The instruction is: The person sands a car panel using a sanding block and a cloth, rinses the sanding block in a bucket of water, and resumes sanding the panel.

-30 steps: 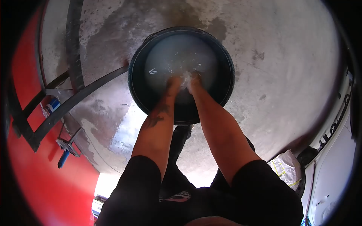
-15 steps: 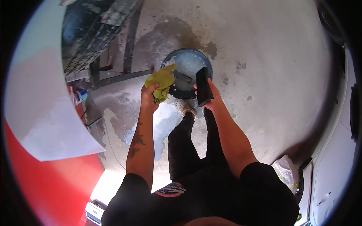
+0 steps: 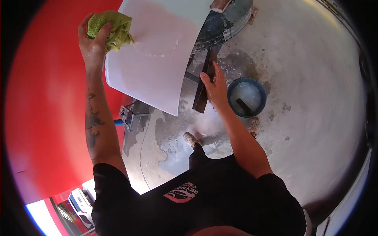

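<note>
Concrete floor (image 3: 315, 78) spreads below the pale panel (image 3: 145, 74), seemingly wet in spots, mostly unmarked. My left hand (image 3: 93, 43) bunches a green cloth (image 3: 116, 29) by the panel's edge; my right hand (image 3: 215, 88) clasps a dark block (image 3: 201, 98).

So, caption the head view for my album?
Left hand holds a green cloth near a white panel; right hand holds a long dark block.
</note>
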The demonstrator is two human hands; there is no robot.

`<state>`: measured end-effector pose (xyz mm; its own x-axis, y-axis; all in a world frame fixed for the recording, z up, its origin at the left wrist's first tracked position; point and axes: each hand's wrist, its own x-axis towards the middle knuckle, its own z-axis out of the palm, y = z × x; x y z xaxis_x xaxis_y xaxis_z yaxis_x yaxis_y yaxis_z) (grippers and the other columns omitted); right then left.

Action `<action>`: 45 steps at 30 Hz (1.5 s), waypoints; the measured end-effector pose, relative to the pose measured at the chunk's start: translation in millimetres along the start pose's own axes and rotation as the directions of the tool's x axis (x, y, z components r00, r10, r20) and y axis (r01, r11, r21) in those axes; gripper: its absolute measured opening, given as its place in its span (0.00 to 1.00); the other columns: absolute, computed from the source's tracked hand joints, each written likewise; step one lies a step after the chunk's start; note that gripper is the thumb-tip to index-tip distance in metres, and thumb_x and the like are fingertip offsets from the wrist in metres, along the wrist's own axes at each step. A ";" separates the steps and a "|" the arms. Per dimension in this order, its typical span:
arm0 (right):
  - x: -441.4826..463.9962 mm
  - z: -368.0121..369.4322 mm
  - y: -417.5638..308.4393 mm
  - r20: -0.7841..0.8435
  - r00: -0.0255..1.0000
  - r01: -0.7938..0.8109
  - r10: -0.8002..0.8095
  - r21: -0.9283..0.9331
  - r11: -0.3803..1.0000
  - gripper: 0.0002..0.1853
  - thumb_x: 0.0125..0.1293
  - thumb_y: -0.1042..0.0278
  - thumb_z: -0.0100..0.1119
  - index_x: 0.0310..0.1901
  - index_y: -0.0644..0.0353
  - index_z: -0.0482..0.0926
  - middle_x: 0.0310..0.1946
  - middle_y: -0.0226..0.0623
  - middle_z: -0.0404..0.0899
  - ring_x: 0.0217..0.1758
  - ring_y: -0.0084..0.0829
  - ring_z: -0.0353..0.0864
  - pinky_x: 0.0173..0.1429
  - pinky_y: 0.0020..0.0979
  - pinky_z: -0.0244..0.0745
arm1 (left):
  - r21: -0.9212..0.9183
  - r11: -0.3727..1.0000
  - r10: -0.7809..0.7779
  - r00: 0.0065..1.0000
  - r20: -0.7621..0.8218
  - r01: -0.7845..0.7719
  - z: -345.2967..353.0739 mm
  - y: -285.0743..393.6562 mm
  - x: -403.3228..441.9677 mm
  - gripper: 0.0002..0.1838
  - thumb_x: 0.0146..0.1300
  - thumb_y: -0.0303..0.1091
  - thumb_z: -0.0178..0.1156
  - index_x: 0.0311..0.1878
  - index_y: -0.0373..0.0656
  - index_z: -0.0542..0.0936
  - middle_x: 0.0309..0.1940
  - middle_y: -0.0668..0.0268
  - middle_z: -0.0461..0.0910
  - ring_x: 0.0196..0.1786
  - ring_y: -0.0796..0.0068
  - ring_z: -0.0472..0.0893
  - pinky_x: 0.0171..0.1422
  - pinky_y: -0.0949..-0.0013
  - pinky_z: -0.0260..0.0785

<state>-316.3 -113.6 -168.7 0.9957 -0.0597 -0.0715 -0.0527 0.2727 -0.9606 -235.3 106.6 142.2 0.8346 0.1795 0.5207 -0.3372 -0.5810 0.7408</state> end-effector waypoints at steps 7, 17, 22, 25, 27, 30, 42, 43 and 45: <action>-77.4 152.6 4.4 -0.195 0.980 -0.072 -0.030 -0.497 0.865 0.46 0.66 0.42 0.69 0.80 0.48 0.58 0.56 0.58 0.68 0.52 0.56 0.79 0.57 0.47 0.78 | 0.522 0.559 0.425 0.763 0.487 -0.644 -75.6 -114.5 13.4 0.37 0.54 0.35 0.78 0.69 0.52 0.77 0.61 0.53 0.77 0.64 0.50 0.78 0.67 0.53 0.76; 56.3 225.1 -49.4 -0.333 0.918 -0.078 -0.217 -0.686 0.723 0.45 0.62 0.33 0.62 0.79 0.38 0.64 0.46 0.47 0.80 0.43 0.51 0.86 0.48 0.48 0.79 | 0.288 0.758 0.458 0.793 0.402 -0.585 -77.5 -153.4 -5.3 0.38 0.49 0.32 0.81 0.67 0.50 0.78 0.69 0.52 0.69 0.71 0.48 0.73 0.74 0.53 0.72; 71.1 220.0 -69.8 -0.242 0.953 -0.039 -0.181 -0.692 0.721 0.47 0.64 0.28 0.61 0.81 0.37 0.61 0.40 0.46 0.84 0.43 0.51 0.86 0.48 0.48 0.79 | 0.244 0.806 0.430 0.817 0.385 -0.539 -79.1 -148.3 3.2 0.39 0.49 0.29 0.81 0.67 0.48 0.78 0.67 0.54 0.72 0.69 0.51 0.74 0.73 0.55 0.72; -6.9 198.8 -10.7 -0.212 0.965 -0.060 -0.151 -0.745 0.664 0.49 0.63 0.27 0.63 0.81 0.43 0.62 0.35 0.44 0.87 0.37 0.48 0.87 0.37 0.44 0.79 | 0.188 0.810 0.485 0.815 0.317 -0.555 -74.3 -161.0 12.7 0.38 0.50 0.27 0.80 0.67 0.46 0.78 0.64 0.55 0.75 0.65 0.52 0.77 0.70 0.56 0.73; -14.7 192.4 7.3 -0.224 0.956 -0.025 -0.188 -0.703 0.711 0.50 0.62 0.27 0.64 0.81 0.45 0.62 0.32 0.44 0.88 0.35 0.48 0.88 0.34 0.42 0.79 | 0.218 0.840 0.449 0.862 0.235 -0.496 -70.8 -158.2 10.7 0.34 0.54 0.29 0.78 0.66 0.45 0.79 0.61 0.55 0.76 0.63 0.55 0.78 0.68 0.58 0.74; 39.8 210.3 -53.7 -0.235 0.969 -0.136 -0.076 -0.766 0.628 0.50 0.61 0.27 0.61 0.80 0.45 0.63 0.31 0.41 0.88 0.34 0.43 0.88 0.39 0.46 0.77 | 0.218 0.892 0.378 0.918 0.118 -0.395 -72.7 -161.2 4.6 0.32 0.57 0.30 0.77 0.66 0.45 0.79 0.59 0.55 0.76 0.62 0.58 0.79 0.67 0.59 0.74; 12.2 218.1 -35.2 -0.221 0.959 -0.035 -0.177 -0.712 0.702 0.50 0.58 0.32 0.69 0.80 0.43 0.65 0.29 0.40 0.88 0.31 0.42 0.88 0.40 0.42 0.78 | 0.128 0.977 0.177 0.983 -0.045 -0.170 -65.5 -181.6 13.4 0.35 0.63 0.38 0.75 0.72 0.45 0.72 0.62 0.52 0.71 0.63 0.53 0.76 0.69 0.54 0.71; 20.3 225.6 -46.1 -0.221 0.957 -0.038 -0.189 -0.740 0.671 0.50 0.57 0.32 0.68 0.79 0.44 0.65 0.29 0.39 0.88 0.31 0.42 0.88 0.41 0.42 0.78 | 0.153 0.973 0.177 0.984 -0.024 -0.172 -73.1 -179.0 11.3 0.36 0.63 0.38 0.75 0.72 0.45 0.71 0.62 0.51 0.70 0.63 0.53 0.76 0.69 0.54 0.71; 68.3 241.7 -76.1 -0.221 0.957 -0.041 -0.190 -0.747 0.663 0.51 0.56 0.29 0.65 0.79 0.44 0.65 0.28 0.40 0.87 0.34 0.45 0.88 0.45 0.43 0.78 | 0.214 0.953 0.219 0.976 0.006 -0.215 -79.2 -171.0 6.5 0.33 0.66 0.37 0.73 0.71 0.41 0.72 0.63 0.51 0.72 0.65 0.54 0.75 0.70 0.55 0.70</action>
<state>-225.7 93.6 -35.6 0.9454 -0.3214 0.0546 -0.1333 -0.5340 -0.8349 -206.7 270.0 52.5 0.7434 0.0429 0.6675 -0.4079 -0.7618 0.5033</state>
